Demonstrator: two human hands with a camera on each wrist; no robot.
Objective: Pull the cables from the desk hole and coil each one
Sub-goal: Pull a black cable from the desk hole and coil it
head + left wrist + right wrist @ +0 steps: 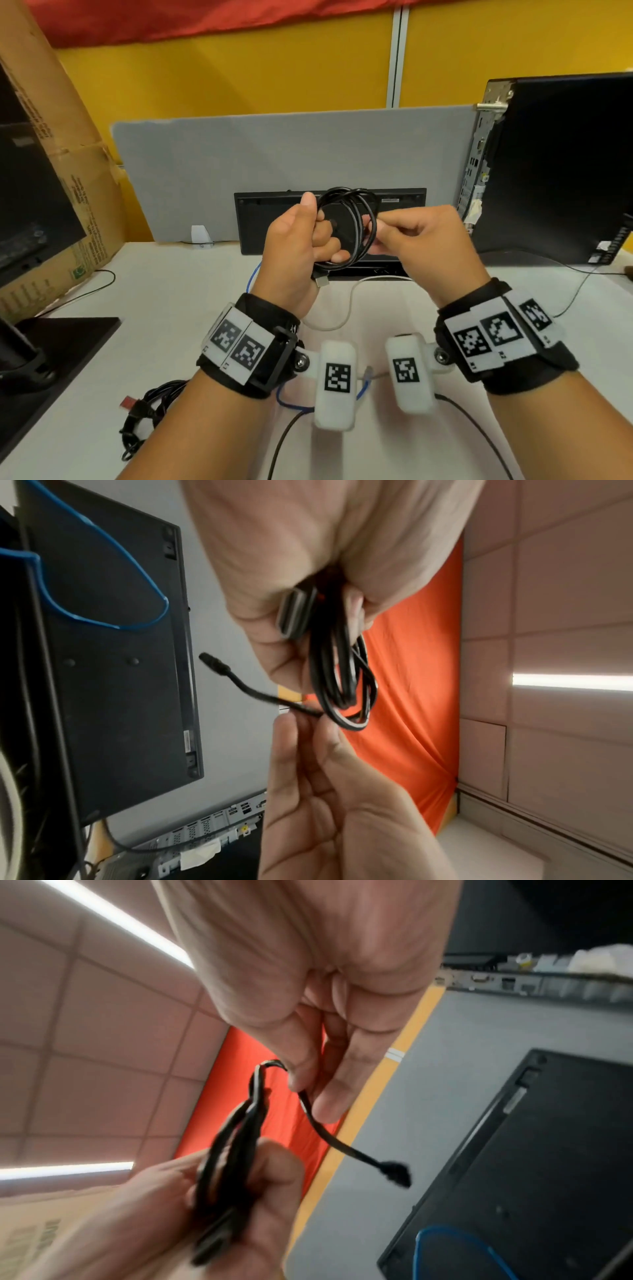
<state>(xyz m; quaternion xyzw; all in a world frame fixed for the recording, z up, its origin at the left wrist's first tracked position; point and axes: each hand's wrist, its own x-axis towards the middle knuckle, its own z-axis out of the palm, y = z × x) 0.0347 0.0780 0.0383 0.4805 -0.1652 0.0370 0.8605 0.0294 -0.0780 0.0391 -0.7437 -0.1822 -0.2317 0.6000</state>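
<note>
Above the desk my left hand (pixel 308 236) grips a black cable coil (pixel 358 219) of a few loops, with its USB plug (pixel 321 281) hanging under the palm. My right hand (pixel 382 222) pinches the same cable at the coil's right side. In the left wrist view the left hand (pixel 308 561) clasps the loops (pixel 342 674) and USB plug (pixel 294 612). In the right wrist view the right hand's (pixel 304 1088) thumb and finger pinch the free tail, which ends in a small plug (pixel 397 1173).
A black keyboard (pixel 407 202) leans upright against the grey divider (pixel 274 154). A blue cable (pixel 253 277) and a white cable (pixel 346 308) trail over the desk. A coiled black bundle (pixel 147 411) lies at lower left. PC tower (pixel 555 164) right, cardboard box (pixel 51 171) left.
</note>
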